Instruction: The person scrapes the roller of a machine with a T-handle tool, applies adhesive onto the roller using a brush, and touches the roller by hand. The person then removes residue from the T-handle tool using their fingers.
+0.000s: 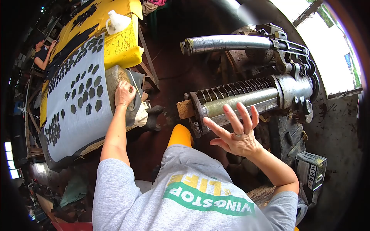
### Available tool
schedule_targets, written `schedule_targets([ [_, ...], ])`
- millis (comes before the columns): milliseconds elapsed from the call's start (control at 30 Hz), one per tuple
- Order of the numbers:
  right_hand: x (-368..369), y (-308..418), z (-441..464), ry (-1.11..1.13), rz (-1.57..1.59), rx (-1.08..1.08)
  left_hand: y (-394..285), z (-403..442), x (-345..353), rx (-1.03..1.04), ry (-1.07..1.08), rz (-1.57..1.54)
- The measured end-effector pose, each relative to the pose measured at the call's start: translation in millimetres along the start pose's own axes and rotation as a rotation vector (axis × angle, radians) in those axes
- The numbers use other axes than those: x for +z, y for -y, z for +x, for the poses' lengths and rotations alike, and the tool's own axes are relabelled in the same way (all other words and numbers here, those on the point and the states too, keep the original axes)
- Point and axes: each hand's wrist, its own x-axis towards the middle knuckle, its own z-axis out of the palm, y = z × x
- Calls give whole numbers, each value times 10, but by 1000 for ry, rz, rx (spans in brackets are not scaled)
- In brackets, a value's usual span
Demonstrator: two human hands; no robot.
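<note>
My left hand [125,93] rests at the corner of a worn grey-brown block [114,76] on the near end of the table, its fingers curled down. Whatever may be between those fingers is hidden. Just beyond it, a thin pale strip [133,79] lies across a dark sheet edge. Beside the hand spreads a light grey sheet [77,133] bearing many dark, flat, many-sided pieces [91,92]. My right hand [238,134] is raised with fingers spread and nothing in it, in front of a machine's greenish roller [241,102].
A yellow sheet [125,52] covers the table's far part, with a white plastic jug [117,22] on it. Another person [41,54] works at the far left. A long metal cylinder [227,43] juts from the machinery. A box [310,169] stands at the right wall.
</note>
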Motion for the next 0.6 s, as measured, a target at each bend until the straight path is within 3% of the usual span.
schedule_targets([
  [67,78,-7,-44,87,-15,23,1,-5,-5,1,1,2],
  [600,-10,-216,-42,73,-76,-88,-3,3,-16,4,-5,-1],
])
